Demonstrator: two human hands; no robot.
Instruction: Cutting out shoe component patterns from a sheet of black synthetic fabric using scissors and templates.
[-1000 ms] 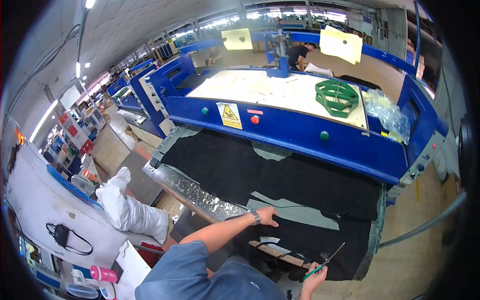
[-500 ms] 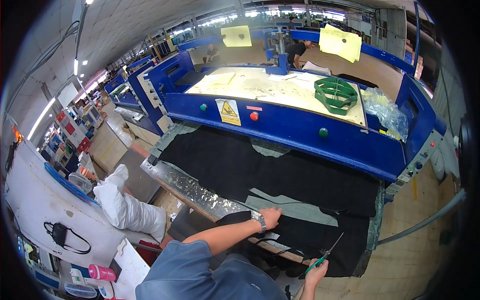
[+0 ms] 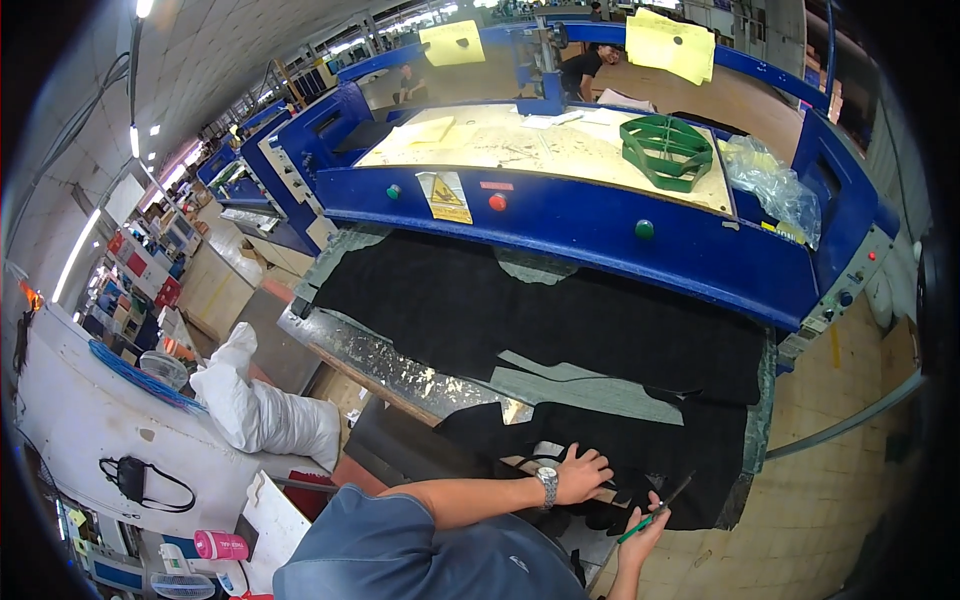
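My left hand, with a watch at its wrist, lies over the near edge of the black material, its fingers stretched out and apart. To its right, my right hand is closed round green-handled scissors. Their dark blades point up and to the right, over the near right part of the material. A cut opening in the black sheet bares a grey-green strip beyond my left hand. Loose black pieces hang by the table's near edge, partly hidden by my hands.
A blue press machine spans the far side, with buttons and a pale board. On the board sit a green cutting die and a clear plastic bag. A white sack stands at left. Two people are beyond the machine.
My left hand has drawn back toward me and right from the grey-green strip, and its fingers have spread. The scissors remain in my right hand, their blades turned further right. The view has shifted slightly.
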